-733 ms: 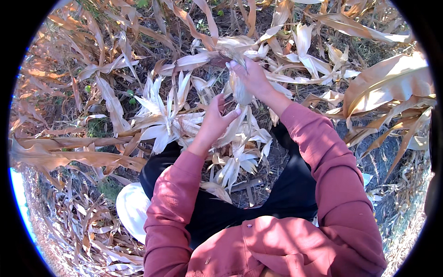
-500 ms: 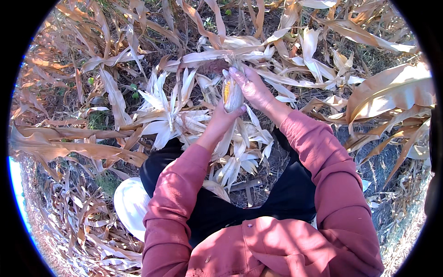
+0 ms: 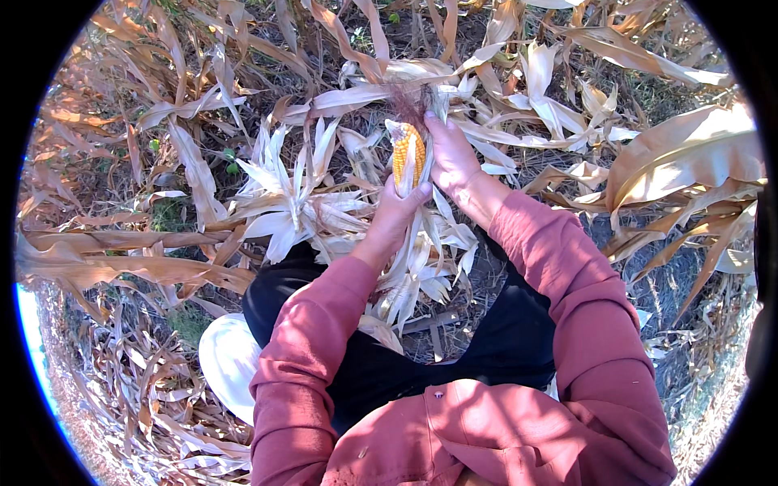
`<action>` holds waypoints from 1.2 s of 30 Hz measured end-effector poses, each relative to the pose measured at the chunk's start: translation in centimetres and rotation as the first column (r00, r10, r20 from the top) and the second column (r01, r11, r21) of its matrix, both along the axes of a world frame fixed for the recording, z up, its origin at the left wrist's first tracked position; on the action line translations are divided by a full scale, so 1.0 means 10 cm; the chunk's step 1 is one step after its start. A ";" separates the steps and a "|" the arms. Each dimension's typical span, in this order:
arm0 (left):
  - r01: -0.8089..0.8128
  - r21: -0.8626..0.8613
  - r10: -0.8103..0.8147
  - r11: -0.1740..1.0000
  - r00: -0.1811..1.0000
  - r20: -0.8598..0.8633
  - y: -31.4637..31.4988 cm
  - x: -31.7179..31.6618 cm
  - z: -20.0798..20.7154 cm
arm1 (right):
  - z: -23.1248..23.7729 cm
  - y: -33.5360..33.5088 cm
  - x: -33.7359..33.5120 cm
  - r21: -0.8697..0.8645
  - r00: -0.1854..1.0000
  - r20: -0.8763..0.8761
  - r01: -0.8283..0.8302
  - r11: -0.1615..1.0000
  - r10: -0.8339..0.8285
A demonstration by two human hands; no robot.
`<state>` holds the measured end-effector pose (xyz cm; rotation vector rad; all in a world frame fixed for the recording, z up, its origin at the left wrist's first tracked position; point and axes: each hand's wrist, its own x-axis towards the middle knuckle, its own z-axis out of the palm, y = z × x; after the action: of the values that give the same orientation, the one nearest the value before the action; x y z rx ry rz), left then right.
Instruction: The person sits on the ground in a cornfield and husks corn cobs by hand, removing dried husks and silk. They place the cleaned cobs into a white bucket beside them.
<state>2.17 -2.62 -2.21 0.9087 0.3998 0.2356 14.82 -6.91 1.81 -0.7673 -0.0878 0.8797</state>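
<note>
Dry corn stalks (image 3: 162, 243) and pale husks (image 3: 284, 202) cover the ground. Left hand (image 3: 397, 215) wraps around the yellow corn ear's (image 3: 405, 154) base. Right hand (image 3: 452, 158) grips peeled husk beside it.

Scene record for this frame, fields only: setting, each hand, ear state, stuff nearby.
setting: dry corn field, ground covered in tan leaves and stalks
left hand: grips the lower part of the corn ear
right hand: on the ear's right side, fingers against pale husk
corn ear: upright, yellow kernels exposed, husk partly peeled back
nearby: pile of pale husks left of the hands; white container by the left elbow
clothing: pink sleeves, dark trousers
</note>
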 end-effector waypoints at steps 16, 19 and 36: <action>-0.348 0.571 0.457 0.743 0.888 -0.054 0.11 0.17 0.00 | -0.19 0.09 -0.30 -0.149 0.960 0.276 0.091 0.985 -0.047; -0.399 0.463 0.450 0.791 0.893 0.000 0.13 0.15 0.08 | -0.11 0.14 -0.28 -0.159 0.989 0.106 0.119 0.980 -0.103; -0.658 -0.153 0.646 0.738 0.753 -0.124 0.90 -0.02 0.24 | 0.28 0.07 0.11 -0.075 0.989 0.024 0.150 0.986 -0.149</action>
<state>2.02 6.38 0.23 0.5553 0.7876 0.8098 15.89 -6.22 4.56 -0.8426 -0.0127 0.7366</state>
